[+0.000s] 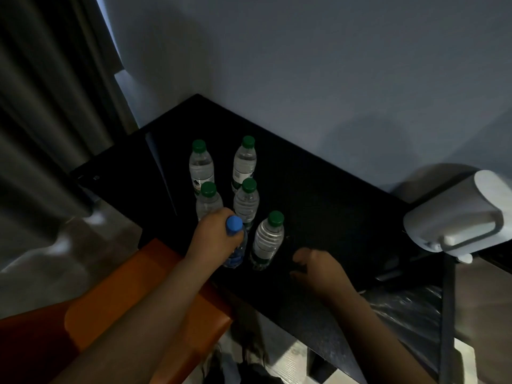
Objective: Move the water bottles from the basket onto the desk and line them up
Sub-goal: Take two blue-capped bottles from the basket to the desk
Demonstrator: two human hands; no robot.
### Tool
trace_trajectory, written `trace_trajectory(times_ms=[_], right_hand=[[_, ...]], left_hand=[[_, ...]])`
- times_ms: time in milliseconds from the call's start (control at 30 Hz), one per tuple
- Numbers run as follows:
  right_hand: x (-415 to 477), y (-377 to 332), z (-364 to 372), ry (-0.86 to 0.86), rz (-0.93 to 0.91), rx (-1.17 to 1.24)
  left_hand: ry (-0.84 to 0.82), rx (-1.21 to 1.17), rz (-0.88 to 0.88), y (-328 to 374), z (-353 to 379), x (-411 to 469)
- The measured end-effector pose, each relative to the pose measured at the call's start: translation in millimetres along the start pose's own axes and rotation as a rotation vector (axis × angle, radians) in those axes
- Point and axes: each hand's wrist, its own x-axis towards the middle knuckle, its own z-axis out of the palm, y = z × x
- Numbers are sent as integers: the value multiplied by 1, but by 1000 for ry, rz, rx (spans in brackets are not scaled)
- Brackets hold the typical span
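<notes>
- Blue-cap bottle [237, 253]: upright, long axis vertical, cap up, standing on the desk [318, 195] near its front edge. It is clear, with a blue label low down.
- Left hand [216, 234]: fingers curled round the bottle's neck and shoulder, just under the cap.
- Green-cap bottles [246, 206]: five, all upright and clear. One stands just right of the left hand, between the hands. Four stand in two pairs beyond the left hand.
- Right hand [318, 266]: over the desk, right of the bottles, fingers loosely curled, holding nothing. Contact with the desk cannot be told.
- Orange chair [138, 286] lies under the left forearm. A white appliance [465, 217] sits well right of the right hand.
</notes>
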Motion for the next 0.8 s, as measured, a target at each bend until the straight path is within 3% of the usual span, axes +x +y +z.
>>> trace_trajectory(times_ms=[167, 367, 567, 800], right_hand=[[-10, -1, 9, -4, 53, -12], [-33, -2, 19, 93, 140, 30], [-68, -2, 24, 144, 270, 99], [-129, 27, 28, 202, 431, 206]], left_hand=[[-138, 194, 63, 19, -11, -4], [-147, 256, 313, 54, -29, -31], [-495, 314, 355, 63, -9, -46], [-682, 407, 453, 76, 40, -68]])
